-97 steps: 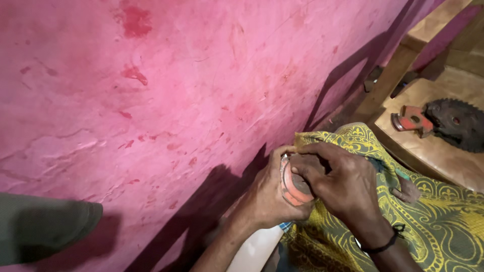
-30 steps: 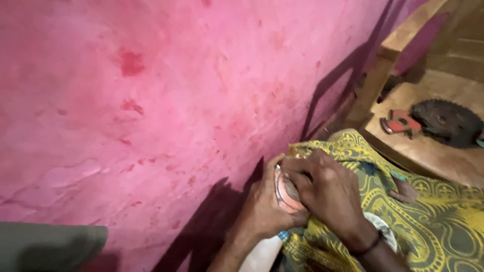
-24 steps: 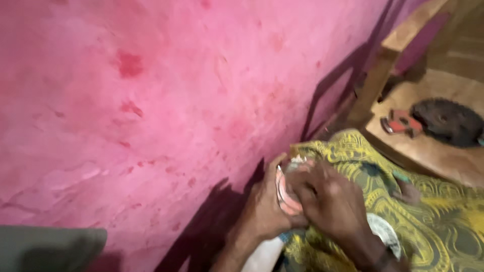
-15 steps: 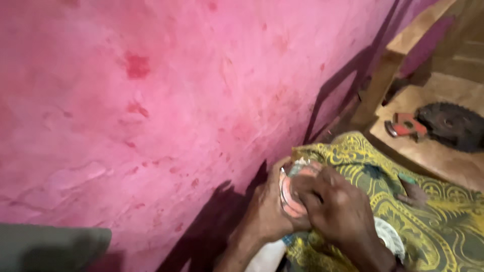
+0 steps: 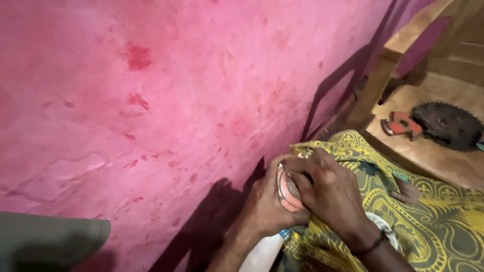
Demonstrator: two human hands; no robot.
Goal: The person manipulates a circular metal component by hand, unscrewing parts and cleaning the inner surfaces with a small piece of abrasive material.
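I see both hands clasped over a small round reddish disc (image 5: 288, 194) on my lap, beside the pink wall (image 5: 166, 100). Left hand (image 5: 267, 206) cups it; right hand (image 5: 330, 194) fingers closed over its rim. Yellow patterned cloth (image 5: 428, 216) beneath.

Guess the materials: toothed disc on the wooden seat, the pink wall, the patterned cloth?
Dark round toothed disc: looks like metal, dull and dark, perhaps rusty; notched rim and centre hole suggest a saw blade. Pink wall: seemingly painted plaster, matte, with uneven ripples and darker red blotches. Yellow-green patterned cloth: woven fabric, soft folds and printed scrollwork; fibre cannot be told.
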